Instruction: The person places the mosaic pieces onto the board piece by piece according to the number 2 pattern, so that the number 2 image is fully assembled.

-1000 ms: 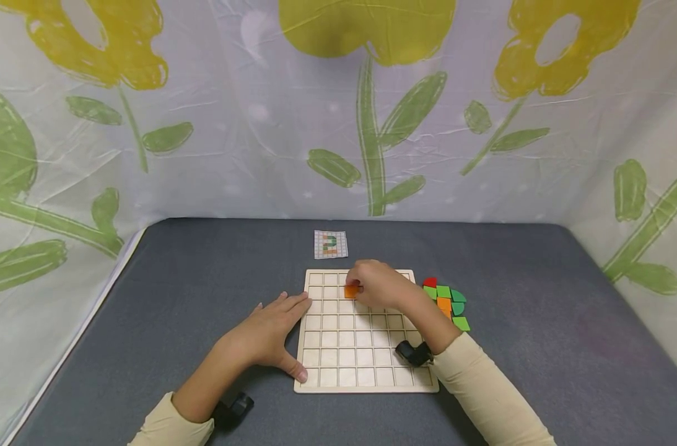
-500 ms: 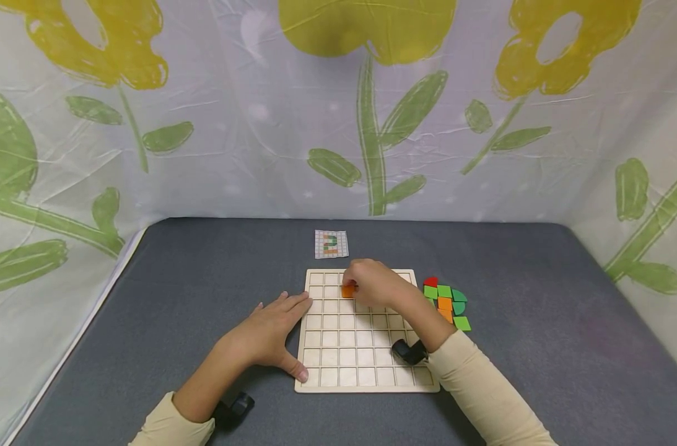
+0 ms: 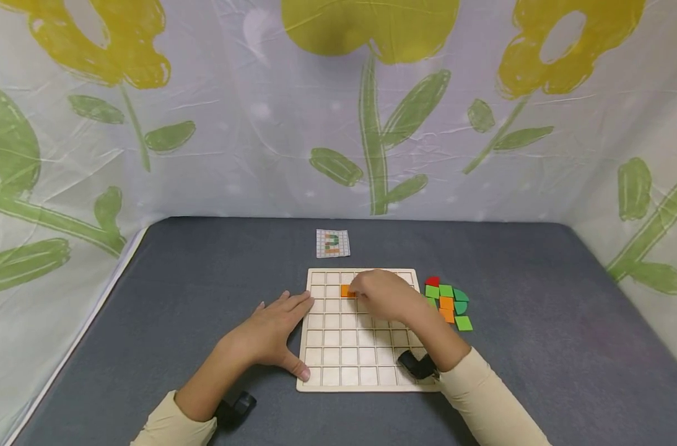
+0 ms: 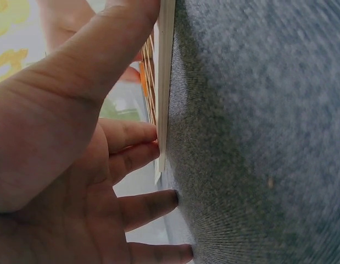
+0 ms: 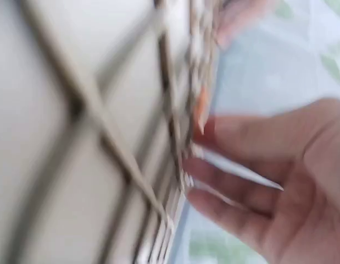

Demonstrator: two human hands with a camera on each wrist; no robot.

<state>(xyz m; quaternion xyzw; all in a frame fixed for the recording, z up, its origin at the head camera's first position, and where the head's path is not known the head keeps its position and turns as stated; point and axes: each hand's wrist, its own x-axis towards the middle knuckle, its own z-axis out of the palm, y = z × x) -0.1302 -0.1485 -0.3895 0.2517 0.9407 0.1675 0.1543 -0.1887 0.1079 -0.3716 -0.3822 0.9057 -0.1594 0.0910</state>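
Observation:
A pale wooden board [image 3: 340,357] marked with a grid of square cells lies flat. My left hand [image 3: 268,331] steadies its left side, fingers spread; in the left wrist view the thumb overlaps the board's edge [image 4: 165,71], two fingertips meet that edge and the other two reach the tablecloth. Near the board's far side, a small orange square tile [image 3: 346,290] sits at a cell of the second row. My right hand [image 3: 385,296] is over the board, fingertips at the tile's right side. In the right wrist view its thumb touches the tile [image 5: 202,107], the other fingers extended to the board.
Right of the board lies a cluster of loose tiles: a red one [image 3: 432,281], several green ones [image 3: 463,323] and orange ones [image 3: 446,303]. Behind the board is a small pattern card [image 3: 333,243]. A flower-printed curtain [image 3: 249,155] hangs behind the dark grey table [image 3: 539,297].
The orange tile has shifted slightly left to its cell. My right hand has since drawn back a little to the right and nearer. The left hand keeps its place.

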